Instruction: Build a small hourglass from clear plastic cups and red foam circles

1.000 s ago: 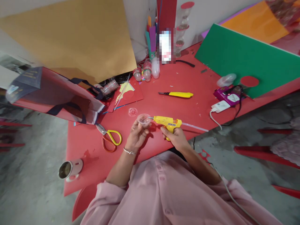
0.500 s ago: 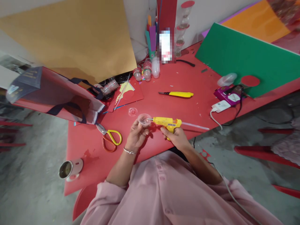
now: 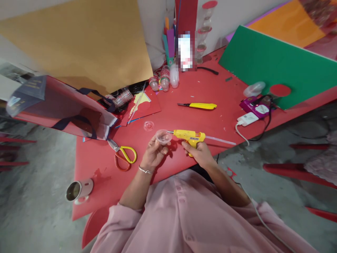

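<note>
In my left hand [image 3: 155, 151] is a small clear plastic cup [image 3: 163, 137], its open rim tilted up between thumb and fingers. My right hand [image 3: 201, 154] is wrapped round the handle of a yellow hot glue gun [image 3: 185, 134]. The gun's metal nozzle points left and lies at the cup's far rim; whether it touches I cannot tell. A clear glue stick [image 3: 221, 140] juts from the gun's back end. Just beyond the cup, a clear round plastic lid [image 3: 149, 126] lies on the red table [image 3: 168, 165].
Scissors [image 3: 125, 156] and a metal mug [image 3: 80, 189] are at the left, beside a standing bag [image 3: 65, 109]. A yellow box cutter [image 3: 201, 105] lies ahead. Stacked plastic cups [image 3: 165, 79] stand behind. A white charger [image 3: 247, 119] and green board [image 3: 276, 66] are at the right.
The cup has tipped slightly and moved a little nearer to me. The glue gun has shifted slightly right, its nozzle now at the cup's far rim instead of over its inside.
</note>
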Demonstrator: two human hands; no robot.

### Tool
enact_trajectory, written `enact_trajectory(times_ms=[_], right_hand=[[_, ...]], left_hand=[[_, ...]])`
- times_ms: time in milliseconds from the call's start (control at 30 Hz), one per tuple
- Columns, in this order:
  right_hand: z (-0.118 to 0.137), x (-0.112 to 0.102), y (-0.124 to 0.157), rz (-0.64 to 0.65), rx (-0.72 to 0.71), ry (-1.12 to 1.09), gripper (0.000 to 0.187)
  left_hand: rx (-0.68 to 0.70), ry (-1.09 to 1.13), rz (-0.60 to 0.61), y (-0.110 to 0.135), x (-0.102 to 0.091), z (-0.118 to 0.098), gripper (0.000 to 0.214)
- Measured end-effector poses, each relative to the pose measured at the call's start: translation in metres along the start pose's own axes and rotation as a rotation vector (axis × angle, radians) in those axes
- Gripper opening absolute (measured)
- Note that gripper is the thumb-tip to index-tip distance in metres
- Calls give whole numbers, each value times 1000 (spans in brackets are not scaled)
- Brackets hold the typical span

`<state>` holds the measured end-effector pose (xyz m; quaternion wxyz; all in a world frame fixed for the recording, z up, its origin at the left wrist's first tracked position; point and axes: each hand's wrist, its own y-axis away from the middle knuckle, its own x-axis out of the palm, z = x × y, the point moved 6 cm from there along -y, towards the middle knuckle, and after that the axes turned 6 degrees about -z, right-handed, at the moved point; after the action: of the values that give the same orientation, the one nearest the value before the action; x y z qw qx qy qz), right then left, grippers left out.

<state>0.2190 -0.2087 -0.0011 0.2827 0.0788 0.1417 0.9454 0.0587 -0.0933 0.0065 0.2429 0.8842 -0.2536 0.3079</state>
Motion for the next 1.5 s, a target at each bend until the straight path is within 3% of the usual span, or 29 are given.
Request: enact_trajectory(times_ms=[400,700,1067,1500], right_hand=[[7,3,8,42,2,-6,52],[1,1,6,4,-1,21,51],[7,4,16,0,-78,44,52],[13,8,29,-38,-146,22,52]], left_hand=[[48,-2,-111,-1,-4,-4,53],[53,18,-20,-2,-5,1,52],[48,65,-50,1,-6,-2,54],[77,105,82,7,4,-11,51]])
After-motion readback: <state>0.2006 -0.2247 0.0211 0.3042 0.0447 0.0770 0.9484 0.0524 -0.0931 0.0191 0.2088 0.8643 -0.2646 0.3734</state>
